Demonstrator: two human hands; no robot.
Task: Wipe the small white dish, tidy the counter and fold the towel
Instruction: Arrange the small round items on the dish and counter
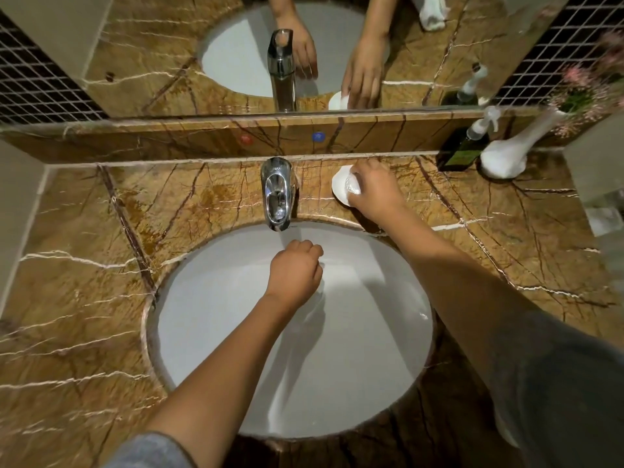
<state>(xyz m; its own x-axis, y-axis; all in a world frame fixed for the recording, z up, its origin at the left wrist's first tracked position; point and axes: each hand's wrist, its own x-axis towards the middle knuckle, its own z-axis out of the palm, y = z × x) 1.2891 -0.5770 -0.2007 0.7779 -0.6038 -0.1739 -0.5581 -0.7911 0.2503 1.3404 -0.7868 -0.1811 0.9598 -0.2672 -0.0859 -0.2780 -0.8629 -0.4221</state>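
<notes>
— Hands?
— My left hand (296,272) hangs loosely curled over the white oval sink (202,319), holding nothing. My right hand (374,190) reaches forward, fingers closed on the small white dish (339,190).
— Dish location?
— On the brown veined marble table (506,238), right of the chrome tap (277,194).

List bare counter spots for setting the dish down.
Widest: counter left of the faucet and sink. Also open: right of the sink, in front of the bottle and vase. Crowded: back right corner, and behind the sink where the right hand holds the small white dish.
</notes>
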